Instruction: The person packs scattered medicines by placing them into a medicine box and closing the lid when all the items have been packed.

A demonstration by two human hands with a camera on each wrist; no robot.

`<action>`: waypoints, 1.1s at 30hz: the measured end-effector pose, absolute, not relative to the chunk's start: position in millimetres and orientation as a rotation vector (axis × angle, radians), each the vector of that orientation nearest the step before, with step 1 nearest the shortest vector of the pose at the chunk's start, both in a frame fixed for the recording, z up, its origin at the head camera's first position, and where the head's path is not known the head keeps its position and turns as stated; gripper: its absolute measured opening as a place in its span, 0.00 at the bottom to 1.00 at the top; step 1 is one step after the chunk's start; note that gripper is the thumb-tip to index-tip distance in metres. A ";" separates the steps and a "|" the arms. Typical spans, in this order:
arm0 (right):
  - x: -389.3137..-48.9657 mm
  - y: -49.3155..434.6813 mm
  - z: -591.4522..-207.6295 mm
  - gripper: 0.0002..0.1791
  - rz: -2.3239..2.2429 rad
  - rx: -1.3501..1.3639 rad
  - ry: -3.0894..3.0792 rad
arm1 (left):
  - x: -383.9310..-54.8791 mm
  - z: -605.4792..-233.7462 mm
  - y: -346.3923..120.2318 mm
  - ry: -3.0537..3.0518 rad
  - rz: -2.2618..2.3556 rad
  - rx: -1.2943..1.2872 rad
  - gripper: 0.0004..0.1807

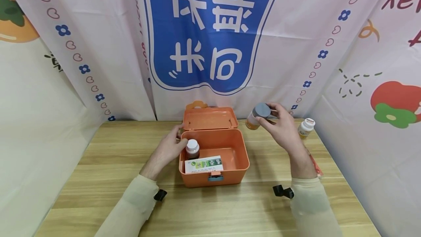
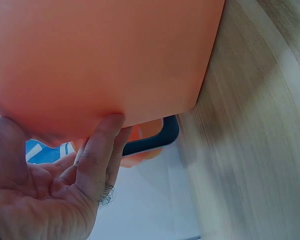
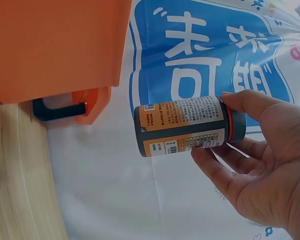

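An orange storage box [image 1: 215, 176] stands on the table with its lid [image 1: 210, 118] swung back. Inside, on the left, are a white-capped bottle [image 1: 192, 150] and a flat white carton [image 1: 204, 164] with green print. My left hand [image 1: 169, 148] holds the box's back left corner, thumb at the rim and fingers against the outer wall [image 2: 105, 60]. To the right of the lid, my right hand [image 1: 281, 125] grips a dark-capped supplement bottle [image 3: 182, 125] near its cap. That bottle, labelled orange and white, is held up and tilted.
A small white bottle [image 1: 306, 127] stands at the table's back right. Partly behind the right forearm lies a red and white packet [image 1: 315, 165]. The dark carry handle [image 2: 172, 132] shows behind the box. Printed cloth [image 1: 283, 65] hangs along the back edge.
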State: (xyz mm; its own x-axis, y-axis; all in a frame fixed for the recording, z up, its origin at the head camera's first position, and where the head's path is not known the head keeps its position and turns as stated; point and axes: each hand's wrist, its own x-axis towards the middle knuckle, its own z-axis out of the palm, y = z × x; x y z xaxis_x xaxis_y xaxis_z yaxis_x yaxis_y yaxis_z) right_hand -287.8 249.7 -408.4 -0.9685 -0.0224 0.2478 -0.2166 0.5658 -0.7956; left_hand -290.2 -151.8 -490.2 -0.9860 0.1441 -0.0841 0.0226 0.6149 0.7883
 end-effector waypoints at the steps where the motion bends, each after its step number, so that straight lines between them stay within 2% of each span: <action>1: -287.3 248.1 -408.1 0.36 1.365 0.201 -2.588 | -290.2 -490.3 -151.7 2.696 1.312 0.140 0.39; 33: -274.6 206.5 -405.2 0.35 1.473 0.395 -2.634 | -289.9 -489.3 -150.9 2.691 1.324 0.141 0.39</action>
